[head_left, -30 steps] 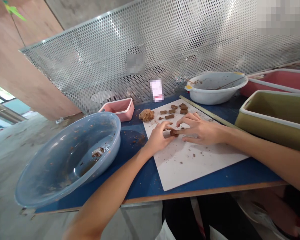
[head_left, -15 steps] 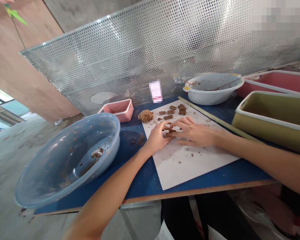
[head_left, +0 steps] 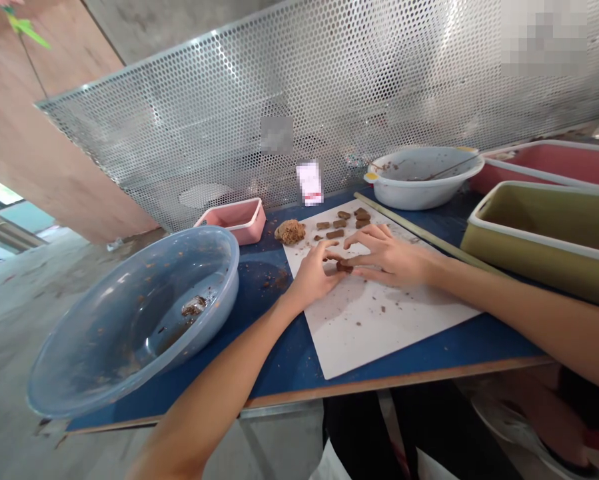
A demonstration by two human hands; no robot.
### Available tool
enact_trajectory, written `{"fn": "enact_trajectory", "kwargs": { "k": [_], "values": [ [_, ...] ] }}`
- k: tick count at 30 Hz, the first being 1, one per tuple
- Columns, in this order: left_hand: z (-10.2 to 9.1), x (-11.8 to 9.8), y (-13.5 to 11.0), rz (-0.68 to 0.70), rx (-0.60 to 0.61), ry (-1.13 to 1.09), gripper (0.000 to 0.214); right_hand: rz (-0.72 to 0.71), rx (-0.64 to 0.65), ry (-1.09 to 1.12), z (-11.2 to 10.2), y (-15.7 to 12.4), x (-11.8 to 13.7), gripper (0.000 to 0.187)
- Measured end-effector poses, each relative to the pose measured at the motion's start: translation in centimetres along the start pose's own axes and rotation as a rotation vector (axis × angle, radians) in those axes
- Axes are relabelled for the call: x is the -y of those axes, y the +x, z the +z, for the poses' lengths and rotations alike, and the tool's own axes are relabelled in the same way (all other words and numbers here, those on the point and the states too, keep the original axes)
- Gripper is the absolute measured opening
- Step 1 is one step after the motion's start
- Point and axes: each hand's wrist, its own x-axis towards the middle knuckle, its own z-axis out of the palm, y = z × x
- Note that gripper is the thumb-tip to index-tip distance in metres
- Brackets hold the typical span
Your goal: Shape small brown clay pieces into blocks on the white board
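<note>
A small brown clay piece (head_left: 344, 267) is low over the white board (head_left: 349, 347), between the fingers of both hands. My left hand (head_left: 316, 272) curls around its left end, thumb below and fingers above. From the right, my right hand (head_left: 394, 257) reaches over with thumb and a finger at the piece's right end; its index finger is raised and bent. Part of the piece is hidden by the fingers. Several short clay pieces (head_left: 336, 234) lie on the board beyond my hands. A rough clay lump (head_left: 290, 231) rests at the board's far left corner.
A blue basin (head_left: 199, 360) overhangs the blue table (head_left: 274, 373) at left. A pink box (head_left: 252, 223) stands behind it. At right are a white basin (head_left: 419, 193), a green planter (head_left: 529, 250) and a red planter (head_left: 554, 163). A pale stick (head_left: 429, 237) crosses the board's far side.
My right hand has shifted slightly right and its fingers have drawn back, so more of the clay piece shows. My left hand stays nearly in place.
</note>
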Motion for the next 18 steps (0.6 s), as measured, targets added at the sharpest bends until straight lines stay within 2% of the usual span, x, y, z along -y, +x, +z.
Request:
{"fn": "enact_trajectory", "kwargs": {
  "k": [3, 8, 11, 14, 16, 18],
  "values": [
    [0.0, 0.0, 0.0, 0.007, 0.008, 0.024, 0.066, -0.057, 0.002, 0.036, -0.3, -0.3, -0.5, 0.038],
    [0.0, -0.1, 0.0, 0.009, -0.001, 0.014, 0.065, -0.031, -0.013, -0.009, -0.3, -0.4, -0.8, 0.042],
    [0.1, 0.0, 0.0, 0.003, 0.007, 0.017, 0.063, -0.086, -0.005, -0.013, -0.2, -0.5, -1.0, 0.039],
    [0.1, 0.3, 0.1, 0.003, 0.011, 0.011, 0.066, -0.116, -0.059, -0.069, -0.4, -0.4, -1.0, 0.037],
    [-0.1, 0.4, 0.1, 0.019, 0.015, 0.011, 0.072, -0.075, -0.138, -0.115, -1.2, -0.3, -0.7, 0.038],
    [-0.4, 0.4, 0.0, 0.035, 0.022, 0.026, 0.077, 0.048, -0.203, -0.163, -2.5, -0.4, -0.3, 0.042]
  ]
}}
